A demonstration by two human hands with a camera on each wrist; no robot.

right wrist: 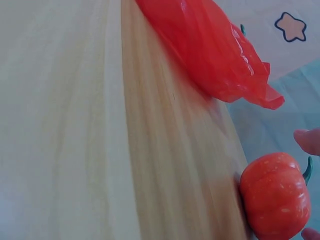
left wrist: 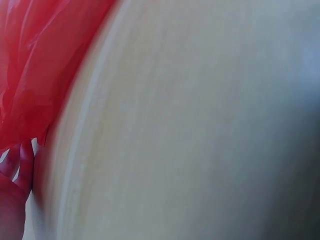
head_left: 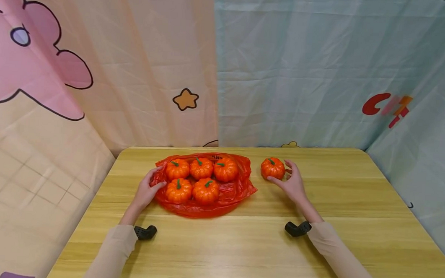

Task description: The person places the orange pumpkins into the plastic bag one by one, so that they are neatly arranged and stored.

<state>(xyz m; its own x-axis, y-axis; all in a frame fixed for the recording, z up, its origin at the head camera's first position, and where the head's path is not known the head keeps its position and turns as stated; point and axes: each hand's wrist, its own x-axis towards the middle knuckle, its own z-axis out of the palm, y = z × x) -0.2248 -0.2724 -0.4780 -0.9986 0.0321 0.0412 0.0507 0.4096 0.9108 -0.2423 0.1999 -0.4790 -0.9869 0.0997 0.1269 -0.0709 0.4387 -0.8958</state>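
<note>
A red plastic bag lies spread on the table, holding several small orange pumpkins with green stems. At the bag's left edge my left hand grips the plastic, thumb over the rim beside the nearest pumpkin. The left wrist view shows its fingers against the red film. To the right of the bag sits one separate pumpkin. My right hand reaches around its right side with thumb and fingers spread. In the right wrist view, a fingertip stands apart above this pumpkin.
The wooden table ends at the back against a printed fabric curtain. Another curtain stretch stands along the right side. A black wrist device sits on each wrist, close over the tabletop.
</note>
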